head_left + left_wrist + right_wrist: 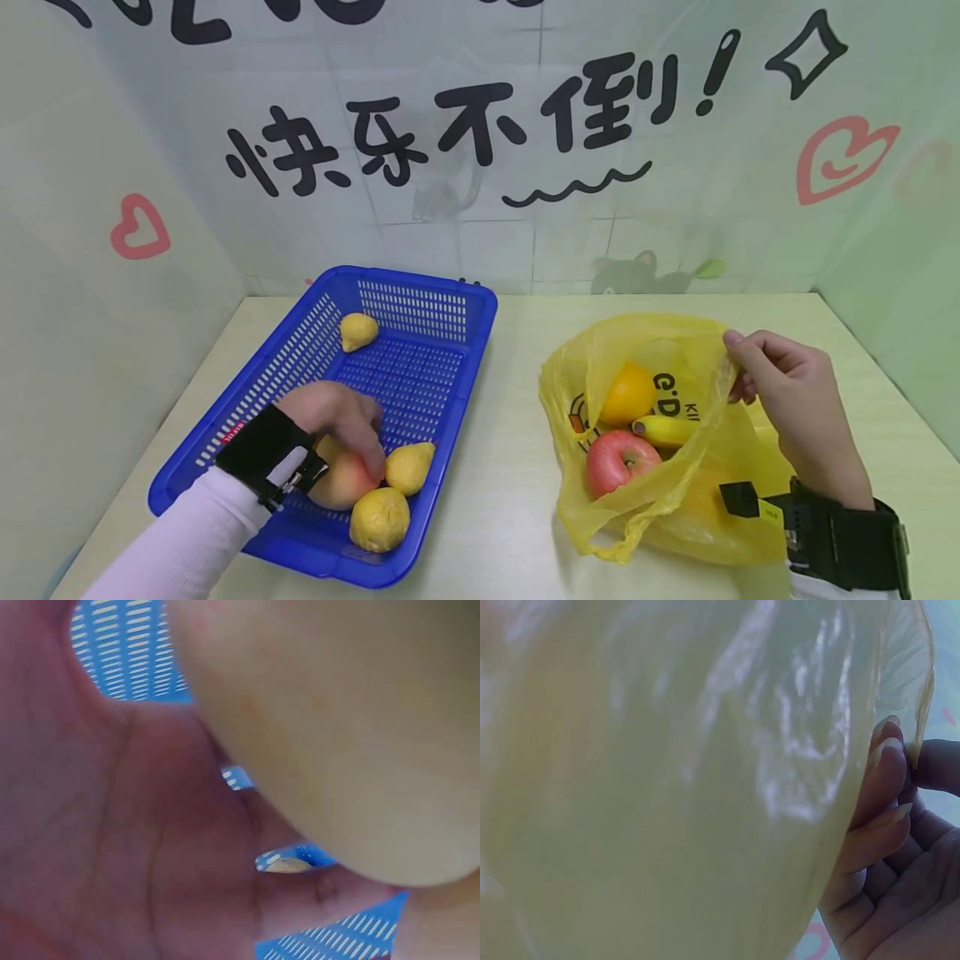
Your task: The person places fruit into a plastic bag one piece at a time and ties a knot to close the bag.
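Observation:
Inside the blue basket (pixel 480 333), my left hand (pixel 337 412) holds a peach (pixel 339 483), its fingers curled over the fruit. The left wrist view shows the peach (pixel 352 735) large and close beside the palm and fingers. Two yellow fruits, a lemon (pixel 409 468) and a rounder one (pixel 379 520), lie right by the peach. On the right, my right hand (pixel 791 383) pinches the rim of a yellow plastic bag (pixel 577 367) between thumb and fingers, holding its mouth apart. An orange (pixel 628 393), a red apple (pixel 619 463) and a banana (pixel 667 431) show in the bag.
Another lemon (pixel 358 331) lies at the far end of the basket. Basket and bag stand apart on a pale wooden table (pixel 510 433). A printed sheet (pixel 465 242) with black characters rises behind the table, with pale walls at both sides.

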Demonstrator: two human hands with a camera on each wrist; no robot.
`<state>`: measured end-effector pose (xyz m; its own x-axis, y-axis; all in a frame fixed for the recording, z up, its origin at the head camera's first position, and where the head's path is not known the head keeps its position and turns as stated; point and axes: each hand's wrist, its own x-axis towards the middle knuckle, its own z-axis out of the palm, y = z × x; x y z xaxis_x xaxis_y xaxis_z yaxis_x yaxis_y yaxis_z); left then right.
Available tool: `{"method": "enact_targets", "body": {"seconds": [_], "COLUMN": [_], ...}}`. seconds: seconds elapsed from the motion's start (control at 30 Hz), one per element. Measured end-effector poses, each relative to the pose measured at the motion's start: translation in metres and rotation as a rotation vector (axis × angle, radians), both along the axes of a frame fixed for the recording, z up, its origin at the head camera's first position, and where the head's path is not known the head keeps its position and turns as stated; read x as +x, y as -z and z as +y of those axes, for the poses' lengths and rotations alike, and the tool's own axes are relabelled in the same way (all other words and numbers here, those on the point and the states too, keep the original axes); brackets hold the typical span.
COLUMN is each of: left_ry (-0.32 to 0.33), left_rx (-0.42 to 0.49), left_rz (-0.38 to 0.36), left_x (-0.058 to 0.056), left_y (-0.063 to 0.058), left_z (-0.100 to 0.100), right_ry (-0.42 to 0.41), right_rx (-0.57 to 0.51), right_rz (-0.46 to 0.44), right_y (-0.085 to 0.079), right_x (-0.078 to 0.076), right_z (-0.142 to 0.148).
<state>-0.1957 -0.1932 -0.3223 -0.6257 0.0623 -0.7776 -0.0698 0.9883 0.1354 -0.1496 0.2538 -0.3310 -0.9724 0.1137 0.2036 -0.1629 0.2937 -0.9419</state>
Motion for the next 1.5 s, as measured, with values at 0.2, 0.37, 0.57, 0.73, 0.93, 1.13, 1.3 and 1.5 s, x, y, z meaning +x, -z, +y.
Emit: {"method": "enact_targets", "body": {"seconds": [0.2,0.37,0.57,0.73,0.93,1.13,1.3,1.5], "left_ry": [0.042,0.102,0.162,0.125,0.090,0.073,0.058,0.116], "left_rx": [-0.003,-0.009,-0.022,-0.029,-0.005,0.002,-0.010,-0.001], "left_rz": [-0.026,-0.026,-0.020,-0.004,0.011,0.014,0.055,0.081], "left_x": [0.000,-0.001,0.000,0.002,0.003,0.002,0.003,0.001], "left_y": [0.001,0.003,0.004,0.002,-0.002,-0.008,-0.013,-0.017], "left_z": [0.001,0.003,0.006,0.008,0.011,0.010,0.006,0.001], "right_ry": [-0.003,-0.008,-0.008,-0.001,0.006,0.007,0.008,0.005], "right_rx": [-0.003,-0.014,0.001,0.026,0.041,0.042,0.052,0.027], "right_rz": [0.001,0.004,0.006,0.006,-0.003,-0.005,-0.002,0.002], "right_y": [0.000,0.000,-0.001,-0.001,-0.001,-0.001,-0.002,-0.001], "right_x": [0.000,0.000,0.001,0.000,0.000,0.000,0.000,0.001], "right_z": [0.000,0.000,-0.001,0.000,0.001,0.001,0.001,0.001]}}
